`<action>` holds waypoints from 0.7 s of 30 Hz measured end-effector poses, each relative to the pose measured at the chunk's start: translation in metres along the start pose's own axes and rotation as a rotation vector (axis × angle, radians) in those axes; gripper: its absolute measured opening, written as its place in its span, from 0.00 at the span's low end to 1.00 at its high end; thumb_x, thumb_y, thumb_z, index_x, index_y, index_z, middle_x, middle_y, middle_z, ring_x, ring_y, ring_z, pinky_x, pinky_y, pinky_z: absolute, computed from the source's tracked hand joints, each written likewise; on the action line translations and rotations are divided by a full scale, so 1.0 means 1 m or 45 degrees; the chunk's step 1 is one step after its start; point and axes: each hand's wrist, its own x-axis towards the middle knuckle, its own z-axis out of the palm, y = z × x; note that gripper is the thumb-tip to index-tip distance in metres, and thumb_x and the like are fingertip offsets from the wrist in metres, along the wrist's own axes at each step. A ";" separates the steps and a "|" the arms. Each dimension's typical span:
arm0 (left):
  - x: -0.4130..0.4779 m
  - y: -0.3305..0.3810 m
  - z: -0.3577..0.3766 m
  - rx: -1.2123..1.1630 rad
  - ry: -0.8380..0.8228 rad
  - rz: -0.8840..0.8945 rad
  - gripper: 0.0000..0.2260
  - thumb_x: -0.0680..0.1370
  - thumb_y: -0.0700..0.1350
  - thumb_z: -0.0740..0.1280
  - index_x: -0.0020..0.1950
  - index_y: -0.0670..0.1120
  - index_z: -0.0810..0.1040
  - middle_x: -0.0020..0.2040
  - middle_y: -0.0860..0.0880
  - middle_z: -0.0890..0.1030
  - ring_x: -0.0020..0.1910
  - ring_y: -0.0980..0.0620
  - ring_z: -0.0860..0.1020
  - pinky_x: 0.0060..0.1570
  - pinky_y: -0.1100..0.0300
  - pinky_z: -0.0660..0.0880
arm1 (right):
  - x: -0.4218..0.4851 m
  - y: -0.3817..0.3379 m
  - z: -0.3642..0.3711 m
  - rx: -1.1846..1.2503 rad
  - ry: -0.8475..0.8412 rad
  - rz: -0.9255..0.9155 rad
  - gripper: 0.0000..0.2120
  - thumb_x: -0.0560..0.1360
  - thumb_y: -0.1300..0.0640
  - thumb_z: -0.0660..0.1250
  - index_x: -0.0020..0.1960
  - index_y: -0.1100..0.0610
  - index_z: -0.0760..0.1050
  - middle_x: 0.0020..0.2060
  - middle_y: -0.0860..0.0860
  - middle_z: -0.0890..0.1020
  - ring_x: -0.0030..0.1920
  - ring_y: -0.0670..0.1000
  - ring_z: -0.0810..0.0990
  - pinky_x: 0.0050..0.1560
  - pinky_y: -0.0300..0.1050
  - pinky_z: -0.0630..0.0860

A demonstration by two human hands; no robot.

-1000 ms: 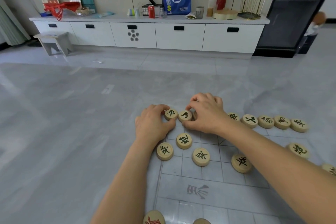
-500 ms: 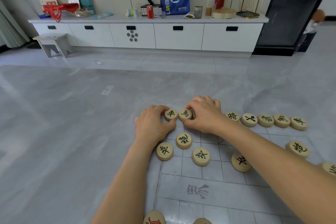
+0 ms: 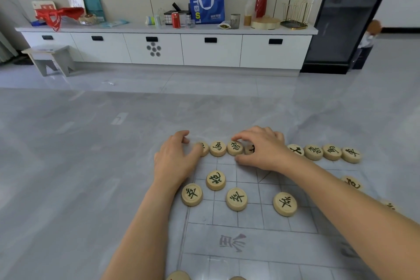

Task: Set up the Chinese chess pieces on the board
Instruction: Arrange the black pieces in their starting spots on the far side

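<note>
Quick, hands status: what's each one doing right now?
Left hand: loosely open, thumb against the far-row end round wooden chess piece.
Right hand: fingertips pinching the third round wooden piece.

Your left hand [image 3: 176,161] and right hand [image 3: 263,150] are both bare: no gloves, rings, watch or wristband show. Your forearms are uncovered too, with no sleeve in view anywhere up to the near edge of the frame. Your fingernails look short and plain where they can be seen.
</note>
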 end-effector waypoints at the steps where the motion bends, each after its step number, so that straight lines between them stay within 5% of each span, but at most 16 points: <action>1: 0.000 -0.002 0.000 -0.059 0.022 -0.006 0.26 0.69 0.60 0.59 0.65 0.53 0.71 0.53 0.56 0.76 0.54 0.50 0.75 0.59 0.46 0.70 | 0.001 -0.002 0.001 -0.001 0.014 -0.010 0.22 0.69 0.40 0.67 0.62 0.39 0.70 0.59 0.44 0.72 0.63 0.50 0.65 0.59 0.49 0.57; 6: 0.001 -0.004 0.000 -0.152 0.076 -0.004 0.22 0.70 0.56 0.58 0.62 0.51 0.74 0.52 0.54 0.78 0.52 0.51 0.76 0.58 0.47 0.72 | 0.004 -0.007 0.003 -0.121 0.096 -0.056 0.22 0.67 0.35 0.66 0.56 0.44 0.72 0.55 0.44 0.73 0.60 0.49 0.66 0.57 0.48 0.59; 11: 0.000 -0.005 -0.002 -0.191 0.118 -0.012 0.23 0.70 0.53 0.56 0.61 0.49 0.75 0.51 0.52 0.78 0.52 0.51 0.75 0.57 0.49 0.72 | 0.005 -0.003 0.004 -0.102 0.085 -0.064 0.17 0.68 0.39 0.66 0.55 0.42 0.73 0.54 0.44 0.72 0.60 0.49 0.66 0.56 0.47 0.57; 17: 0.001 -0.003 0.001 0.160 -0.034 0.095 0.21 0.70 0.57 0.63 0.61 0.55 0.75 0.54 0.56 0.77 0.56 0.52 0.73 0.53 0.54 0.69 | 0.005 -0.001 0.007 -0.079 0.102 -0.038 0.15 0.68 0.39 0.66 0.51 0.43 0.72 0.52 0.43 0.72 0.58 0.48 0.67 0.53 0.46 0.56; 21: 0.001 -0.003 0.002 0.244 -0.024 0.103 0.19 0.71 0.55 0.68 0.62 0.56 0.75 0.56 0.56 0.76 0.58 0.52 0.71 0.52 0.56 0.65 | 0.004 0.000 0.005 -0.090 0.066 -0.044 0.20 0.69 0.38 0.66 0.58 0.43 0.71 0.56 0.43 0.72 0.60 0.49 0.67 0.56 0.47 0.58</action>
